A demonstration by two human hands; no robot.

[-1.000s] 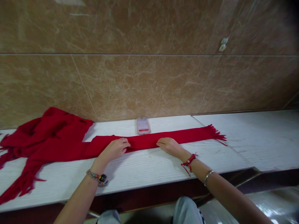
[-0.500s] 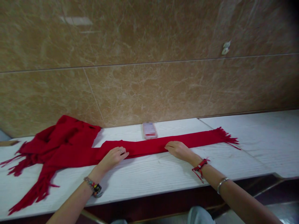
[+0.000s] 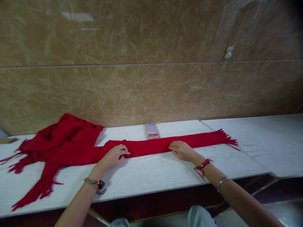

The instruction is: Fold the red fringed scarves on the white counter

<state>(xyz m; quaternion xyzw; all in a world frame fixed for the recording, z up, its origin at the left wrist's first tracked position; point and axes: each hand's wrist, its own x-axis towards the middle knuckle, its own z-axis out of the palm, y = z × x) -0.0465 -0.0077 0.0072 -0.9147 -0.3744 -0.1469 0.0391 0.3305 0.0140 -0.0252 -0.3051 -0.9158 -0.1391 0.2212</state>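
A red fringed scarf [image 3: 146, 148] lies in a long, narrow folded strip across a white table, its fringe pointing right. At the left it runs into a bunched heap of red cloth [image 3: 68, 135] with more fringed ends; whether that heap is the same scarf I cannot tell. My left hand [image 3: 115, 156] rests on the strip left of its middle, fingers bent and closed at the near edge. Farther right, my right hand [image 3: 182, 150] has its fingertips pressed together on the same near edge. The cloth under the fingertips is partly hidden.
Behind the strip, near the wall, a small pixelated block [image 3: 152, 130] lies on the white table [image 3: 142, 179]. A brown marbled wall [image 3: 165, 91] rises along the back edge. A brown strip [image 3: 8, 140] lies at the far left. My knees show below the front edge.
The view has shifted and tilted slightly. Both hands stay at nearly the same places along the scarf, the fingers bent a little more on the left. The strip lies much as before.
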